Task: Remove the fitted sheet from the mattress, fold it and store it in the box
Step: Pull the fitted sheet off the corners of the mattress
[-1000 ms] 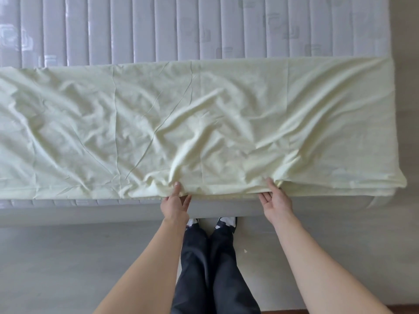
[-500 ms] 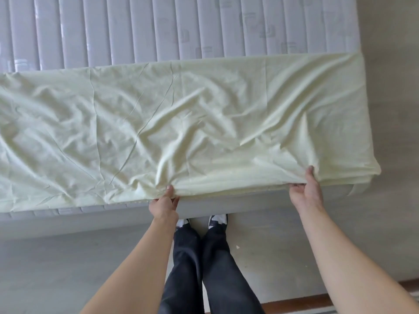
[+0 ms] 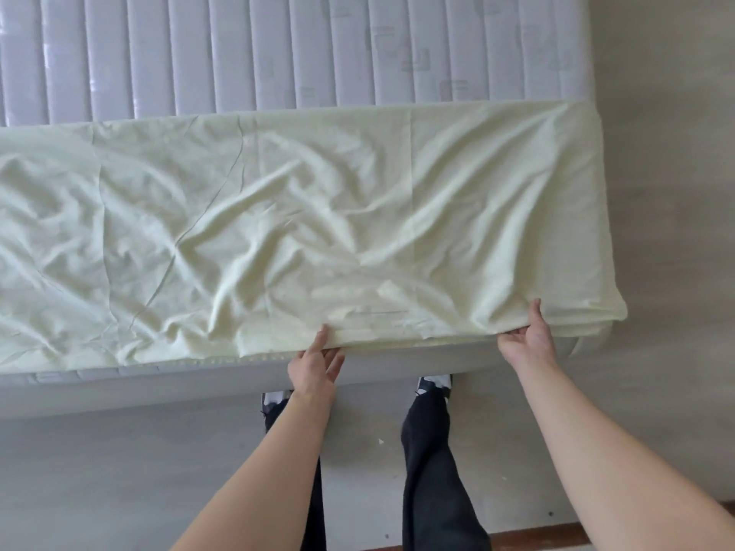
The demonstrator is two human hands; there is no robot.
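The pale yellow fitted sheet (image 3: 302, 224) lies folded into a long wrinkled band across the near part of the grey quilted mattress (image 3: 278, 53). Its left end runs out of view. My left hand (image 3: 316, 361) pinches the sheet's near edge at the middle, thumb on top and fingers underneath. My right hand (image 3: 527, 338) grips the same edge close to the sheet's right end, thumb on top. The storage box is not in view.
The mattress's near side (image 3: 119, 387) faces me, and my legs (image 3: 429, 471) in dark trousers stand against it. Grey floor (image 3: 668, 232) runs along the right of the bed. A brown strip (image 3: 557, 536) lies at the bottom right.
My right hand has slid right along the near edge from beside the left hand to close by the sheet's right end. My left hand has shifted slightly right along the edge.
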